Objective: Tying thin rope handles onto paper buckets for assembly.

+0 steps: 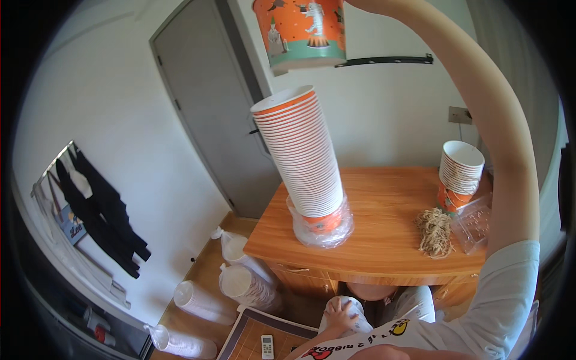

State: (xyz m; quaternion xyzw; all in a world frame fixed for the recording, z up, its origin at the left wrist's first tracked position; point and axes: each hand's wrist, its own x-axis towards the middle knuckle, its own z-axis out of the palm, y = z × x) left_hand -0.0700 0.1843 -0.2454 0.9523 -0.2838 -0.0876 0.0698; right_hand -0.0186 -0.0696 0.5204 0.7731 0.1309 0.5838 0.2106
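My right arm is raised, and my right hand (367, 4), mostly cut off at the top edge, holds an orange and green paper bucket (303, 33) with printed animal figures. The bucket hangs in the air above a tall stack of white-rimmed paper buckets (300, 156), apart from it. That stack leans slightly to the left on the desk, with a crumpled clear plastic bag (330, 237) bunched around its base. My left hand (340, 314) rests on my knee, fingers spread, holding nothing.
On the wooden desk (378, 210), a shorter bucket stack (462, 171) stands at the right beside a bundle of tan twine (435, 231) and a clear plastic tray (474, 225). Several bagged bucket stacks (249, 288) stand on the floor at left, near a mat with a remote control (267, 347).
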